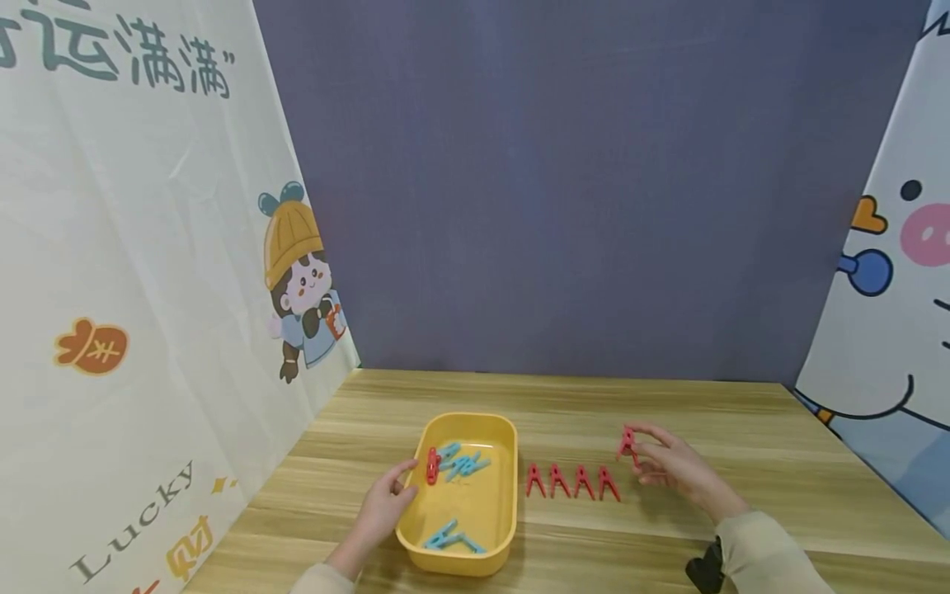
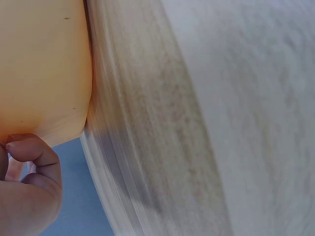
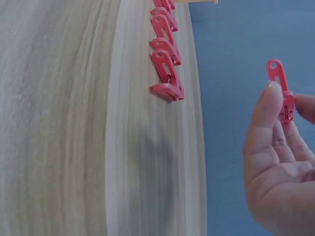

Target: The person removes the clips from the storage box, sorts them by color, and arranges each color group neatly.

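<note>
Between thumb and fingers, my right hand (image 1: 671, 464) pinches a red clothespin (image 3: 286, 105), held up above the table to the right of a row. That row is several red clothespins (image 1: 558, 480), evenly spaced on the wood. My left hand (image 1: 384, 499) grips the left rim of a yellow plastic tub (image 1: 506, 495), its fingers curled at the wall in the left wrist view. Inside the tub lie a red clothespin (image 1: 432, 466), a few light blue clothespins (image 1: 466, 464) near the far end, and more blue clothespins (image 1: 443, 536) at the near end.
The wood-grain table (image 1: 594, 396) ends at a dark blue backdrop (image 1: 564, 206). Printed white sheets stand along the left (image 1: 148, 247) and right (image 1: 876, 330) sides. A black strap piece (image 1: 705, 569) shows by the right sleeve.
</note>
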Available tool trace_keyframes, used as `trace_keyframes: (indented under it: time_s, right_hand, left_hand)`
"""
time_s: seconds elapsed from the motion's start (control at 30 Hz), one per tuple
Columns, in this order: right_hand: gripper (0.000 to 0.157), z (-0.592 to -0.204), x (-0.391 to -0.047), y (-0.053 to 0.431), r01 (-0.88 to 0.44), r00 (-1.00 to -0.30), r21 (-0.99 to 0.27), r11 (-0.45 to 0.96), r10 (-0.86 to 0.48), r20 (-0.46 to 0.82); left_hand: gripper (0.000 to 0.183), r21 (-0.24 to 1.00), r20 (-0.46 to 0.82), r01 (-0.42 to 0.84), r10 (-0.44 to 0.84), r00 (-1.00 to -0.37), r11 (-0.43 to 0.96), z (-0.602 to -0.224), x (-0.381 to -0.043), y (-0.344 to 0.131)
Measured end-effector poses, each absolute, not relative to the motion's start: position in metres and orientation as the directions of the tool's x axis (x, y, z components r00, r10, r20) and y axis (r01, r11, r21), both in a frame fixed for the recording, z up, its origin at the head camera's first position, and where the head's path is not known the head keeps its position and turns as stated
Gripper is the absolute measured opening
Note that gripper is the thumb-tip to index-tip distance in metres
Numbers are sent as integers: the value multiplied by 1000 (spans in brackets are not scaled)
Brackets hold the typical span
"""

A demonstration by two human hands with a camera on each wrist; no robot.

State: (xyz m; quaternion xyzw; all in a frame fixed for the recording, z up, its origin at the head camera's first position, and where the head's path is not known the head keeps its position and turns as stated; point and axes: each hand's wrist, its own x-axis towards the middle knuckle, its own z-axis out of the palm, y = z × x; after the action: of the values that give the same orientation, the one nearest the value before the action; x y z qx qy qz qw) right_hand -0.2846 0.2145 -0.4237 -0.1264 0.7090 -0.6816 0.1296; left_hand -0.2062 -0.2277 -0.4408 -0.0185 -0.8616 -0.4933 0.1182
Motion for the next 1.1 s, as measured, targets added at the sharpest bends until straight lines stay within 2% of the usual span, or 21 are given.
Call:
trace_keyframes:
  time_s: [0.37,0.73,1.1]
  right_hand:
    - [65,-430,-287,219,-2,-928,-995,96,-372,-34]
    - [62,-442,-290,223,1,-912,-985,170,-405,-70]
    - [57,-450,-289,215,13,-927,-961,275,-357,-115]
  left_hand:
    - [40,843,213,134,-94,-972,521,-444,-208,-228]
    - [40,843,213,134,-95,-972,521,-444,-208,-227]
    - [40,841,215,137,-92,-972,523,-444,-208,-228]
